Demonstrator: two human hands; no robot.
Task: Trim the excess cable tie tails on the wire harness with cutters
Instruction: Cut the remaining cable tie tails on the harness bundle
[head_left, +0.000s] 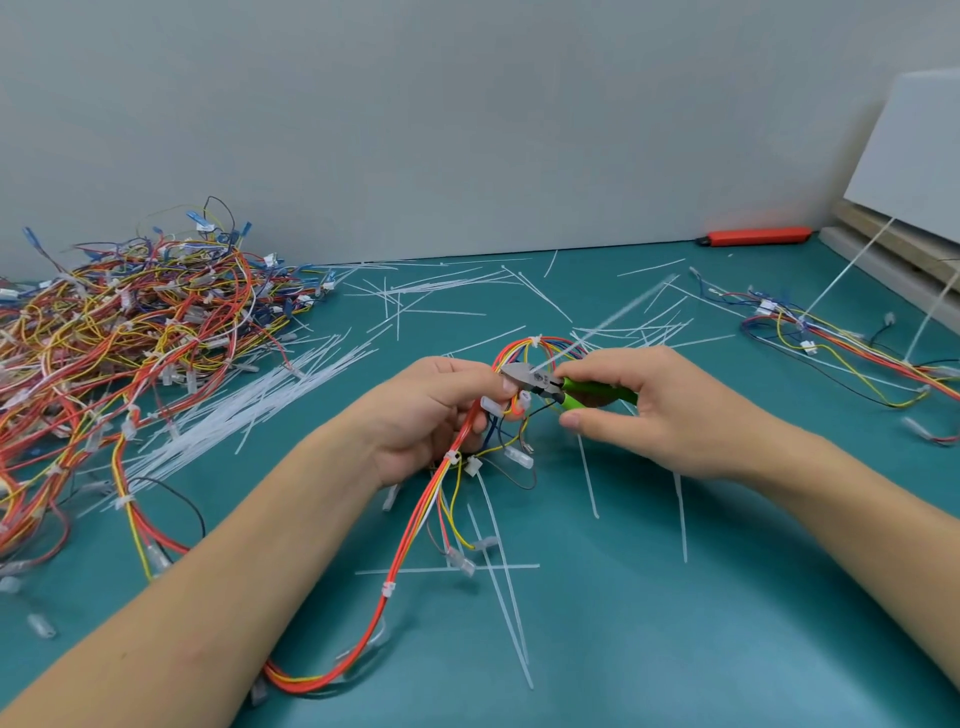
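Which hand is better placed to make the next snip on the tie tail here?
Right. The right hand already grips the green-handled cutters, whose tip points at the wire harness pinched by the left hand, which is busy steadying the wires.

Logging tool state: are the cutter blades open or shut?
Cannot tell: cutters in right hand, tips at left hand, blurred.

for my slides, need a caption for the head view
Left hand holds wire harness; right hand applies green cutters.

A red-handled tool (756, 237) lies by the wall, near a white board (914, 150).
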